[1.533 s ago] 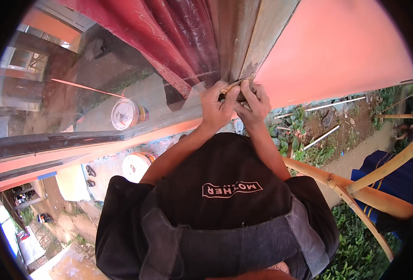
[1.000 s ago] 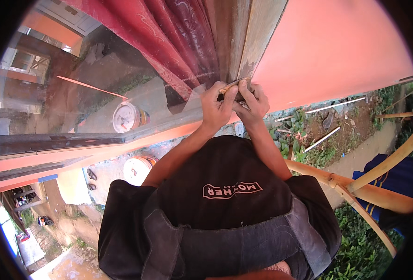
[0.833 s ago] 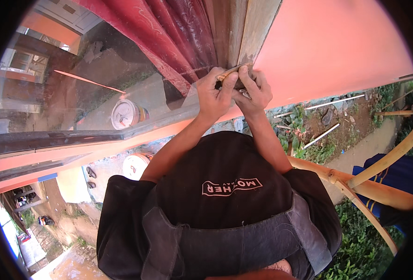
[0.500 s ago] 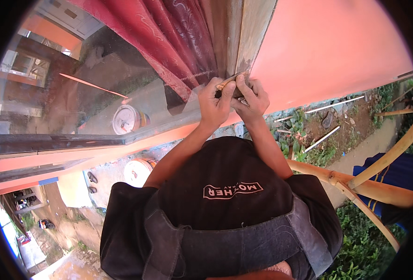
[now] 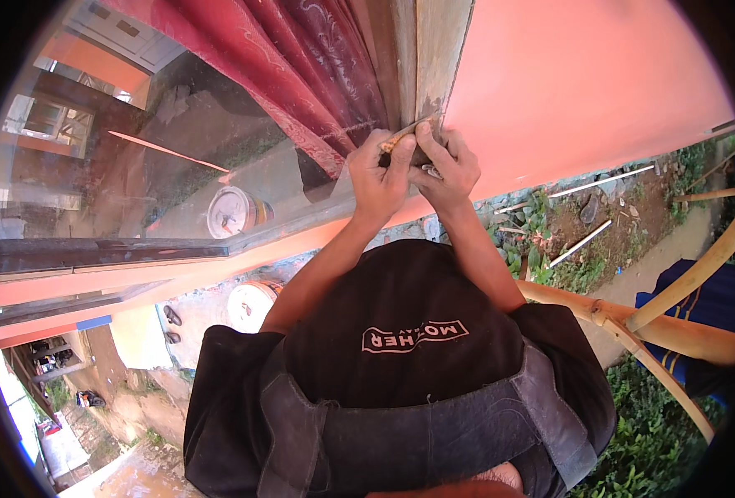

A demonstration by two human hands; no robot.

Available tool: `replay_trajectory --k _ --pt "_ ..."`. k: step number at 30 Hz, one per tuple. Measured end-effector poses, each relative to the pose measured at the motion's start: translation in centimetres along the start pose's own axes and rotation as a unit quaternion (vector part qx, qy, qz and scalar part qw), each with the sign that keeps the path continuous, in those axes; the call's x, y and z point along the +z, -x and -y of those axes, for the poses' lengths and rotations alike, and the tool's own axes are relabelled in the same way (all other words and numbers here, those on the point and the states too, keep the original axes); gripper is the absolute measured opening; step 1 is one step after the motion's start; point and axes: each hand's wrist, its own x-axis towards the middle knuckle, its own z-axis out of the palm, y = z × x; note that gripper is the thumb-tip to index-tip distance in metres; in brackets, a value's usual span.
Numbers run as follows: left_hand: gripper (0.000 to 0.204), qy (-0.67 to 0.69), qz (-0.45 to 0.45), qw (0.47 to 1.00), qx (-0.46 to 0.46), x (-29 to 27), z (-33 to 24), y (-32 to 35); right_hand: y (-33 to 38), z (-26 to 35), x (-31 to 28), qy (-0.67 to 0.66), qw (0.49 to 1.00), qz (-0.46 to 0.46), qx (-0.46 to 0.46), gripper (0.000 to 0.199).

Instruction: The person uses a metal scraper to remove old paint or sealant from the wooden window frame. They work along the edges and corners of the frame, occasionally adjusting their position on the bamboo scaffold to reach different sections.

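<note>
both hands at upper centre: left hand (image 5: 378,176) pinches a small tool (image 5: 400,137) against the wooden frame (image 5: 434,58); right hand (image 5: 444,166) clasps it too. a slip could gouge the frame.

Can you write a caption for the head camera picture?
Both hands, left and right, press a small tool against the window frame.

Orange-pink wall (image 5: 583,91) from twelve to three o'clock, sunlit. Window glass (image 5: 135,174) at ten o'clock, backed by a dark red curtain (image 5: 301,75). Bamboo poles (image 5: 666,324) at four o'clock above weedy ground (image 5: 583,224). White bucket (image 5: 251,303) near seven.
</note>
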Motion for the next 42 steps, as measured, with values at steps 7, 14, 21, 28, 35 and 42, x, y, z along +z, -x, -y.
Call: replay_trajectory --k 7,14,21,28,35,42 --pt "0.026 0.021 -0.012 1.0 -0.001 0.2 -0.1 -0.3 0.3 0.4 0.2 -0.018 1.0 -0.016 -0.009 0.065" --pt "0.028 0.033 -0.023 0.999 -0.005 0.3 -1.2 -0.8 -0.1 0.2 0.8 -0.029 0.999 -0.028 -0.011 0.063" --pt "0.025 0.009 -0.024 0.999 0.028 0.2 -1.1 -1.2 -0.8 0.2 0.5 -0.008 0.999 -0.023 -0.028 0.061" --pt "0.026 0.026 0.007 1.0 -0.007 -1.3 -1.1 -1.2 -0.6 0.0 -0.5 -0.026 0.998 0.043 -0.042 0.058" --pt "0.025 0.05 -0.001 0.997 -0.059 -4.4 -0.2 -0.6 -1.6 -0.3 -0.3 0.011 0.993 -0.114 -0.016 0.044" --pt "0.026 0.053 -0.034 0.998 -0.028 -4.9 -0.4 -0.4 -2.3 -0.7 -0.5 0.06 0.99 -0.12 -0.042 0.032"
